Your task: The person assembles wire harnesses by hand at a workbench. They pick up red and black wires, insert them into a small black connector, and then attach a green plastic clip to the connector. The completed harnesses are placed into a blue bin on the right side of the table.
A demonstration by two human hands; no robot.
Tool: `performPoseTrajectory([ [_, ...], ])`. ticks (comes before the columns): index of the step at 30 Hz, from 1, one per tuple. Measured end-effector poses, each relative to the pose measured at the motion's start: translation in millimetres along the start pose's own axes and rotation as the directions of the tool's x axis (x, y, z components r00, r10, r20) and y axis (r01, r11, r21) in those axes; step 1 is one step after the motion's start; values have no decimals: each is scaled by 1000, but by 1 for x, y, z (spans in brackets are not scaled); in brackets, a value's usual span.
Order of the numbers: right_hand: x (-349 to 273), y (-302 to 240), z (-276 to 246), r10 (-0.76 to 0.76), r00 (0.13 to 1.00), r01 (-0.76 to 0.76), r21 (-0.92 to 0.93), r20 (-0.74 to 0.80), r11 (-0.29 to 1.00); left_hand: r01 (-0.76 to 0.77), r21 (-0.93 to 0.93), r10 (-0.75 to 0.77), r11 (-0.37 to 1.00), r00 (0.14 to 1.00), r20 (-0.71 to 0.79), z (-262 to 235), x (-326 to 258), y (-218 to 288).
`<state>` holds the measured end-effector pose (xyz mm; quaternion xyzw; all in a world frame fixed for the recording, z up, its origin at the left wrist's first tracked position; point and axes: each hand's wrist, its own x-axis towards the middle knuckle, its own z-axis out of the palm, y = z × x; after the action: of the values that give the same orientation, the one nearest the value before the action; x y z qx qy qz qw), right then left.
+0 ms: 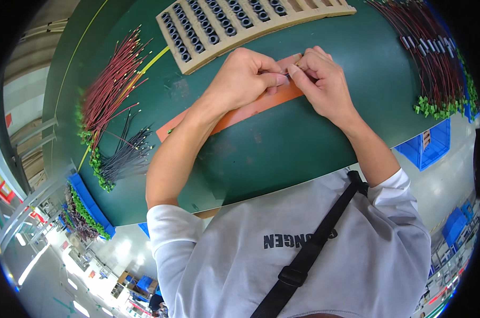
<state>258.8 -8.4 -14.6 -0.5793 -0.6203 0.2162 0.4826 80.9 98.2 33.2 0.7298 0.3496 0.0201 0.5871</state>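
Close together over an orange strip (245,112) on the green tabletop (282,148), my two hands meet fingertip to fingertip. My left hand (248,77) is closed in a pinch, thumb against the fingers. Opposite it, my right hand (322,82) is also closed, with its thumb pressed toward the fingers. A small dark bit shows between the fingertips, too hidden to name. Just beyond the hands lies a tan slotted tray (189,66), with rows of black ring-shaped parts (213,39) in most of its slots.
Dark red wires (110,85) with green connectors lie at the left, beside black wires (126,156). Another wire bundle (436,69) with green connectors is at the right edge. A blue bin (431,146) stands below the table's right side; a blue tray (89,204) sits at the left edge.
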Motion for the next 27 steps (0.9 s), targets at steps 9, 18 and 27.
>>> performPoseTrajectory([
  [9, 9, -1, -1, 123, 992, -123, -29, 12, 992, -69, 1, 69, 998, 993, 96, -16, 5, -1],
  [18, 5, -2, 2, 101, 994, -101, -13, 32, 995, -30, 24, 28, 999, 995, 93, -10, 6, 3],
  [27, 7, -4, 6, 57, 995, -60, -33, -79, 998, -256, 172, 279, 951, 952, -128, -19, -30, -6],
])
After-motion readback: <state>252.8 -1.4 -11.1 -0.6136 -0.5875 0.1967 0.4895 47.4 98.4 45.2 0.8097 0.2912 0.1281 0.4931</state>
